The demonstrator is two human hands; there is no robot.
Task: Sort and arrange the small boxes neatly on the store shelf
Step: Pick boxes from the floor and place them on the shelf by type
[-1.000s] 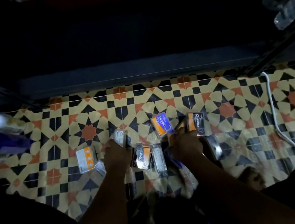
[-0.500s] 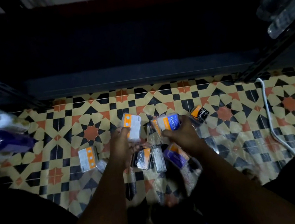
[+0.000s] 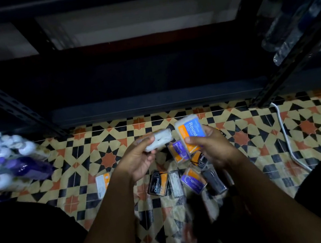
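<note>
The dark shelf (image 3: 158,100) stood far off, bare where visible. Boxes (image 3: 191,178) littered the near floor (image 3: 244,138). Both hands had risen: left hand (image 3: 138,159) gripping a white box (image 3: 158,140), right hand (image 3: 213,146) a blue-orange one (image 3: 189,131), ready for shelving.

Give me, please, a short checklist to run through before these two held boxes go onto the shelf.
1. Left hand grips the white box: ok.
2. Right hand grips the Round box: ok.
3. Bottom shelf ahead has free space: cannot tell, too dark.
4. The two held boxes match in type: cannot tell, the white box's label is not showing.
5. All boxes gathered: not ok, the Charcoal box and others lie on the tiled floor.
</note>
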